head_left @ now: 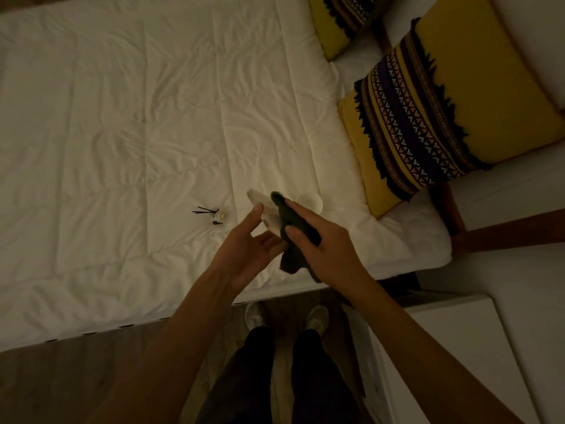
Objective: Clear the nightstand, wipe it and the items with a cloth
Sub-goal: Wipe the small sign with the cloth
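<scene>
Over the white bed (pixel 153 117), my left hand (pixel 247 249) grips a pale slab (pixel 264 209); my right hand (pixel 321 243) presses the dark cloth (pixel 293 228) along its length.

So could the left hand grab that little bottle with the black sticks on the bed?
Probably not right now. The left hand is busy holding a pale item that the dark cloth is wiping. The stick bottle sits close by, with only open bedding between.

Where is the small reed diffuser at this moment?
In the head view the reed diffuser stands on the white duvet, just left of the left hand, near the bed's front edge.
</scene>
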`<state>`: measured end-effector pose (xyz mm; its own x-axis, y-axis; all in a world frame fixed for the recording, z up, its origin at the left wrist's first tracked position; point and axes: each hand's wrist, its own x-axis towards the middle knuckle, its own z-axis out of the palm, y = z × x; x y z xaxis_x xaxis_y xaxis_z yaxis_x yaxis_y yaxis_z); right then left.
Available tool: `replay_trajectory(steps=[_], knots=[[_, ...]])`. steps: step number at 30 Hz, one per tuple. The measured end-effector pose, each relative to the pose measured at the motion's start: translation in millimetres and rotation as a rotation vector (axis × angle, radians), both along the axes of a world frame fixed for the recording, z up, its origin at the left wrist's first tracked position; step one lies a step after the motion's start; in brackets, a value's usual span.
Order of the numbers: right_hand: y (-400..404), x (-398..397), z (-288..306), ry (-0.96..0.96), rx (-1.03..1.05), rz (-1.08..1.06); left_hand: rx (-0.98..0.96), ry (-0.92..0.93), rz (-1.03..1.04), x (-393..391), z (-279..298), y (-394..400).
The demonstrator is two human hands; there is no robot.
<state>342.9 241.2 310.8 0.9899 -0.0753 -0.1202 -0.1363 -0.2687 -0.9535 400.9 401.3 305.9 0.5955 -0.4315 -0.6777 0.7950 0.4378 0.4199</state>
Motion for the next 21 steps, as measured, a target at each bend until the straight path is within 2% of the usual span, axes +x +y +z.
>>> replay_trajectory(steps=[4,7,11,13,17,21], knots=[[17.9,-6.8,0.7,-0.053,-0.044,-0.142,0.004,-0.008,0.043,0.3,3.9,-5.2],[17.7,-6.7,-0.8,-0.124,-0.074,-0.120,-0.001,-0.019,0.053,0.0,9.0,-1.5],[-1.1,-2.4,2.5,0.034,0.135,-0.089,-0.044,-0.048,0.046,0.2,10.7,14.1],[-5.1,-2.1,3.5,0.113,0.219,-0.085,0.009,-0.103,-0.028,3.8,11.0,19.8],[-5.2,-5.8,0.3,0.179,0.350,-0.073,0.235,-0.187,-0.145,9.9,9.3,25.7],[-10.3,1.0,2.4,0.222,0.366,-0.063,0.325,-0.257,-0.276,4.2,5.6,27.0]])
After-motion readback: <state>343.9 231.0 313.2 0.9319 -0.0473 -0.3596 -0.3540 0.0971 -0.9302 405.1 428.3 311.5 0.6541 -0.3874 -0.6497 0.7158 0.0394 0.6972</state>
